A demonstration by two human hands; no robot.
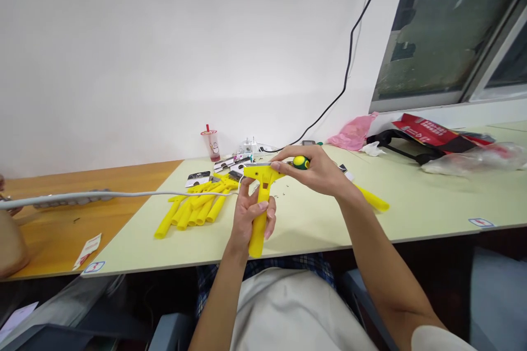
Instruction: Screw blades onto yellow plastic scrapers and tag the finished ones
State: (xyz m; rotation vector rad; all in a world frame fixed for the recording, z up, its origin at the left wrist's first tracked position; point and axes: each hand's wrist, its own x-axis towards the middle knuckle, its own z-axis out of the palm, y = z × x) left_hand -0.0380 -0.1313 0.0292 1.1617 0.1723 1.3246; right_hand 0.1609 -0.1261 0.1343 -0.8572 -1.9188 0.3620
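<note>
My left hand (244, 219) is closed around the handle of a yellow T-shaped scraper (258, 233), held upright above the near edge of the table. Along the top of its head runs a thin grey blade-like strip (259, 164). My right hand (321, 171) has its thumb and fingertips pressed at the right end of that head. Tucked in the same hand is a screwdriver with a green and yellow handle (301, 162); its tip is hard to make out. A pile of similar yellow scraper handles (201, 205) lies to the left.
Black-and-white packets (198, 178) and a cup with a red straw (212, 145) stand behind the pile. A white cable (135, 194) crosses from the left. Another yellow handle (374, 198) lies right, below a pink bag (354, 131) and red packaging (436, 134). Another person's arm (10, 241) shows far left.
</note>
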